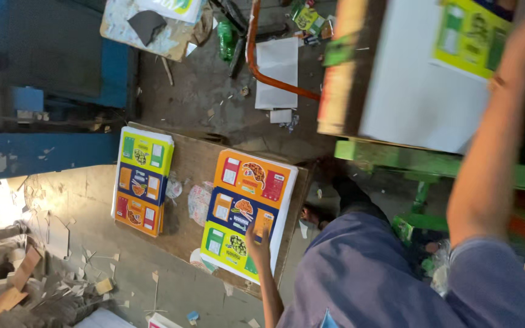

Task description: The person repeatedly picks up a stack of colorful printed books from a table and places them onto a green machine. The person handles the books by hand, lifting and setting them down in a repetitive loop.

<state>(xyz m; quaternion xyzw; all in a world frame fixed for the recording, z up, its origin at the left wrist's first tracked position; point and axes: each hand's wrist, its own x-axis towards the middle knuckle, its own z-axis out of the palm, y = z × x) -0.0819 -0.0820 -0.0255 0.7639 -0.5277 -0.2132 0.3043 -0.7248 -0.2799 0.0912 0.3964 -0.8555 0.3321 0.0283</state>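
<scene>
On the brown board (192,167) lie 2 stacks of printed sheets: the near stack (247,212), with orange, dark blue and yellow-green panels, sits at the board's edge closest to the person, and the far stack (142,181), in the same 3 colours, sits at the board's opposite edge. The left hand (257,242) rests flat with fingers spread on the near stack's blue panel, gripping nothing. Beyond the board, the right arm reaches up past a tall white sheet pile (417,79) bearing a yellow-green label; the right hand is cut off by the frame, so its grip cannot be told.
</scene>
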